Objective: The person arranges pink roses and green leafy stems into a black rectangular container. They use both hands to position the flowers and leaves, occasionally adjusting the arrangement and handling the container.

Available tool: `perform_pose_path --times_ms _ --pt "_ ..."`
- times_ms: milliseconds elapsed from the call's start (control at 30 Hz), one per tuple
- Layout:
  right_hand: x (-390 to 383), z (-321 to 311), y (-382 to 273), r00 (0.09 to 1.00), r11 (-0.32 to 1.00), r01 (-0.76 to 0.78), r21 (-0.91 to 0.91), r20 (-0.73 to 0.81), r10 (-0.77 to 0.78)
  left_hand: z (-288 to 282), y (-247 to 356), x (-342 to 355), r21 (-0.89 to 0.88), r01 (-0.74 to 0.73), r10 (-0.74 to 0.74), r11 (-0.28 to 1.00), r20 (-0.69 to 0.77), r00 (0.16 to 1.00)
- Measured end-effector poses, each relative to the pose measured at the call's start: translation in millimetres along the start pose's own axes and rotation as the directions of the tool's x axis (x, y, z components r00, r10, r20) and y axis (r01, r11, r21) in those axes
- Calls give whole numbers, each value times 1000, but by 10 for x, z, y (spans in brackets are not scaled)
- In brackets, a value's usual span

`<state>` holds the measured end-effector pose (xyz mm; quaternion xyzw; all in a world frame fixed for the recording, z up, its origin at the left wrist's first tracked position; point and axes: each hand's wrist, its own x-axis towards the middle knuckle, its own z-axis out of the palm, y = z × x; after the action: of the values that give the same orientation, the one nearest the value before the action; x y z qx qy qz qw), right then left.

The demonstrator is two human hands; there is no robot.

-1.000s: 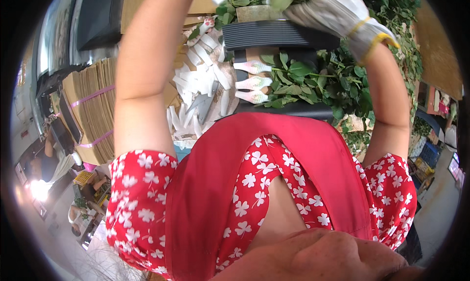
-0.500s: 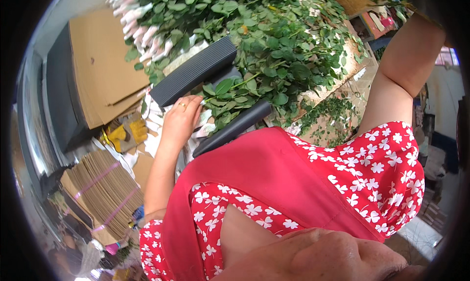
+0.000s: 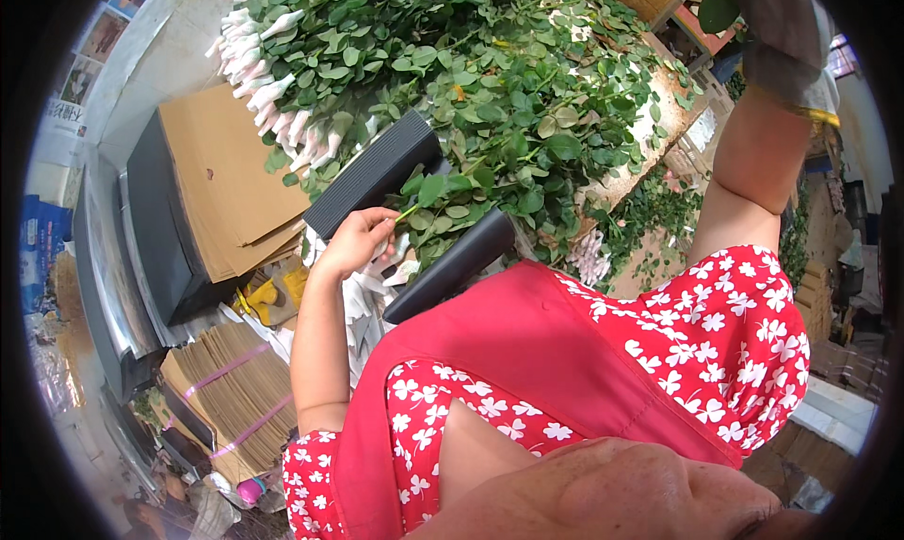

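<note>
My left hand (image 3: 360,242) is bare and pinches a green leafy stem (image 3: 406,214) between thumb and fingers. The stem's leaves (image 3: 435,189) lie between a ridged black panel (image 3: 372,175) and a smooth black panel (image 3: 452,267), which stand close to my chest. Below the left hand, white-wrapped flower heads (image 3: 403,272) poke out between the panels. My raised right hand (image 3: 789,46), in a greyish glove with a yellow cuff, is at the upper right rim. Its fingers are dark and blurred; a green leaf (image 3: 719,9) hangs beside it.
A large heap of leafy stems (image 3: 508,97) covers the bench beyond, with white-pink wrapped flower heads (image 3: 273,93) along its left side. Brown cardboard sheets (image 3: 226,173) lean at left. Below them are yellow gloves (image 3: 268,300) and a strapped cardboard stack (image 3: 231,380).
My left hand has turned and now pinches a stem at its fingertips. The right forearm has swung so the gloved hand shows more at the upper right. The whole view has shifted slightly.
</note>
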<state>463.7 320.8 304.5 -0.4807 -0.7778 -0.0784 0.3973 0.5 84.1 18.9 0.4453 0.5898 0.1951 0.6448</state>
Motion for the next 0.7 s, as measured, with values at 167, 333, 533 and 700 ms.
perform_pose_path --times_ms 167,333,533,700 --pt "-153 204 -161 997 999 -3 50 71 0 -58 259 -90 -384 131 -78 914 152 985" --pt "-239 421 -412 987 993 18 115 159 -36 -117 364 -161 -690 -29 129 723 93 987" --pt "-419 641 -960 911 972 55 227 387 -142 -127 897 -179 -828 -272 469 490 -13 883" --pt "-838 1297 -1687 671 785 202 585 501 -546 -146 959 -307 -752 -385 520 534 -67 851"
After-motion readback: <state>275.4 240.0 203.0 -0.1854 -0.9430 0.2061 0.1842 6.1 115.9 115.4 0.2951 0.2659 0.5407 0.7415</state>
